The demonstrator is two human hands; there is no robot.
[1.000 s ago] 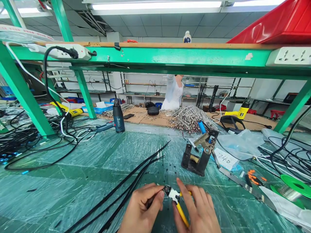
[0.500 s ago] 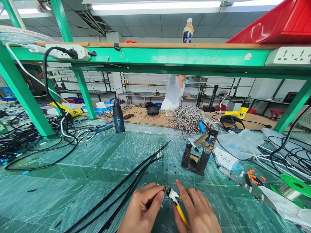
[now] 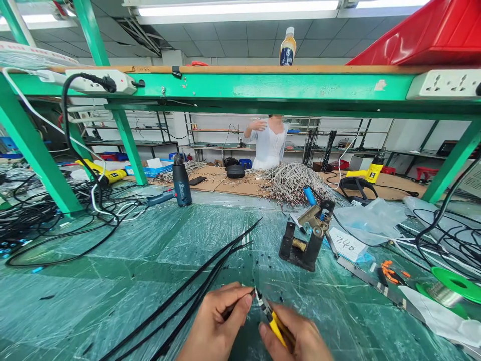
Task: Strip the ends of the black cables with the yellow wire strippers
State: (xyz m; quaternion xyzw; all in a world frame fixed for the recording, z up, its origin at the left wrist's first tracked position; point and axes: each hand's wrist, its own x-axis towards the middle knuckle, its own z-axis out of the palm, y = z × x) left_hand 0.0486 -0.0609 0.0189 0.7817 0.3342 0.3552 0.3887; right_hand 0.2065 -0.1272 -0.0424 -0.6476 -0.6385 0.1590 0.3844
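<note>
My left hand (image 3: 221,321) is closed in a pinch on a thin black cable (image 3: 253,291), whose short end sticks out past thumb and forefinger. My right hand (image 3: 296,333) is wrapped round the yellow handles of a pair of cutting pliers (image 3: 273,321). The plier jaws lie right at the cable tip; whether they touch it I cannot tell. Most of the held cable is hidden by my left hand. Several longer black cables (image 3: 210,273) stretch over the film-covered bench beside my left hand, with small dark scraps scattered around.
Ahead on the right stands a black metal fixture (image 3: 302,245). Farther right are a handwritten card (image 3: 346,244) and a green solder spool (image 3: 456,283). A dark heat gun (image 3: 182,181) stands behind the cables. Across the bench are a heap of grey wires (image 3: 293,180) and a person (image 3: 269,143).
My right hand has closed round the plier handles, and the pliers have turned so their jaws point up at the cable tip. The person across the bench has turned and lowered an arm.
</note>
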